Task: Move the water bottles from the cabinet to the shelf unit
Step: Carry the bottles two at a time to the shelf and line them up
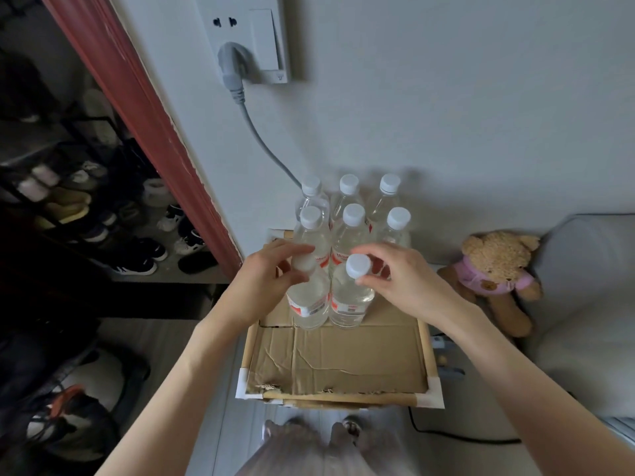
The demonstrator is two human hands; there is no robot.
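A pale wall (446,97) carries a white socket plate (245,36) with a grey plug (232,68) and cable running down behind the bottles. Against the wall stands a wood-framed tray (424,338) lined with cardboard (336,362). Eight clear bottles with white caps stand upright in its far half: three at the far edge (348,190), three in the middle row (354,221), and two in the near row. The left hand (268,273) grips the cap and neck of the near-left bottle (307,304), fingers curled round it. The right hand (395,276) pinches the cap of the near-right bottle (350,300) between thumb and fingers. Both bottles rest on the cardboard, touching each other and the row behind. Red-and-white labels wrap the bottles; their print is too blurred to read. The tray's near half holds only creased cardboard, torn along the near edge. Just right of the tray a teddy bear (498,276) in a pink shirt sits against a grey cushion (591,304). Left, past a red door frame (144,125), a dark rack (86,201) holds shoes. A black cable (464,439) lies on the floor near the tray's near-right corner.
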